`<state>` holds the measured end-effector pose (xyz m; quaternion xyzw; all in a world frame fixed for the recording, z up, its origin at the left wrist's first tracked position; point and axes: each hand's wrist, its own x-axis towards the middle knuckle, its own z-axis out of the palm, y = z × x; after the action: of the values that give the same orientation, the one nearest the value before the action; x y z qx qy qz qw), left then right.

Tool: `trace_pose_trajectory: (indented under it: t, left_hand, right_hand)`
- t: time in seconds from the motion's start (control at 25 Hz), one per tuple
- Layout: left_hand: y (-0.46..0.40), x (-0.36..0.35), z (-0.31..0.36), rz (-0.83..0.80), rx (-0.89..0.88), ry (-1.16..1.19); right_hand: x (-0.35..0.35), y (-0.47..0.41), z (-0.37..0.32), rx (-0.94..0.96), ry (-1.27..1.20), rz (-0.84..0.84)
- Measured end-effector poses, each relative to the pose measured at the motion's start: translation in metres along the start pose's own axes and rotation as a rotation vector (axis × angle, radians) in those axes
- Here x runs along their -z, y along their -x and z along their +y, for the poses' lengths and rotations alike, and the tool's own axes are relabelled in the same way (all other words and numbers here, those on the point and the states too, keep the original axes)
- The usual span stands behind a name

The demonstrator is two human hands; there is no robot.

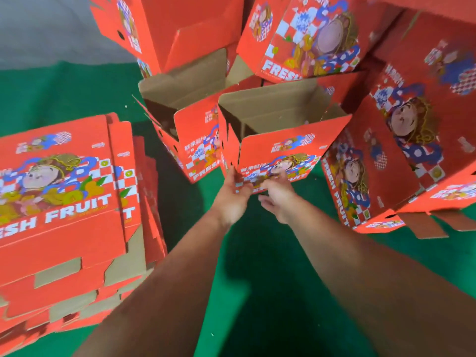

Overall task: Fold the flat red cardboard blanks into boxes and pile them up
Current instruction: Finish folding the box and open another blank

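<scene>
A folded red box (288, 140) stands open-topped on the green floor in the middle, its brown inside showing. My left hand (233, 195) is at its lower left corner, fingers spread and touching the front edge. My right hand (277, 195) is beside it at the bottom of the printed front face, fingers apart too. Neither hand is closed around the cardboard. A stack of flat red blanks (59, 202) printed "FRESH FRUIT" lies at the left.
Another open folded box (180, 104) stands just left of and behind the middle one. More folded boxes are piled at the back (304, 37) and on the right (401, 150). Green floor (257, 266) runs under my arms; grey floor (51, 29) lies far left.
</scene>
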<state>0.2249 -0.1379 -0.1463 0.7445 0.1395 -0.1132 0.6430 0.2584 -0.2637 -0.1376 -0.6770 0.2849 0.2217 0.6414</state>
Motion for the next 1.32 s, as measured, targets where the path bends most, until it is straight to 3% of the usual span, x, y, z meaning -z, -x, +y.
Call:
trace_pose_trajectory:
  t: [0.08,0.16,0.36,0.52,0.6,0.68,0.72,0.8,0.88,1.0,1.08,1.2,1.32]
  left_hand:
    - [0.02,-0.003,-0.01,0.121,0.048,0.016]
    - [0.048,0.006,-0.021,0.208,0.049,0.058]
    - [0.111,0.089,-0.025,0.362,-0.174,-0.028]
    - [0.159,0.133,-0.022,0.504,-0.284,-0.095]
    - [0.176,0.144,-0.021,0.537,-0.31,-0.04]
    - [0.189,0.162,-0.027,0.682,-0.288,-0.301]
    - [0.196,0.172,-0.032,0.726,-0.174,-0.533]
    - [0.209,0.183,-0.042,0.552,0.145,-0.887]
    - [0.221,0.175,-0.054,0.312,0.224,-1.078]
    - [0.236,0.154,-0.066,0.278,0.019,-0.987]
    - [0.251,0.141,-0.075,0.17,-0.152,-0.919]
    - [0.271,0.126,-0.084,0.003,-0.246,-0.835]
    - [0.295,0.13,-0.076,0.113,-0.447,-0.573]
  right_hand:
    - [-0.027,0.019,0.019,0.0,0.059,0.021]
    - [-0.062,0.039,0.04,0.01,-0.052,-0.09]
    - [-0.131,0.099,0.056,0.078,-0.092,-0.205]
    - [-0.173,0.148,0.073,0.093,0.108,-0.361]
    - [-0.184,0.159,0.079,0.181,0.256,-0.328]
    - [-0.189,0.167,0.086,0.265,0.381,-0.183]
    - [-0.19,0.171,0.091,0.289,0.474,-0.117]
    - [-0.193,0.181,0.099,0.325,0.704,-0.078]
    - [-0.196,0.19,0.108,0.355,0.777,-0.146]
    - [-0.189,0.2,0.109,0.233,0.416,-0.197]
    - [-0.18,0.204,0.106,0.117,0.185,-0.23]
    - [-0.167,0.214,0.107,0.139,0.199,-0.254]
    - [-0.148,0.22,0.105,0.207,0.162,-0.276]
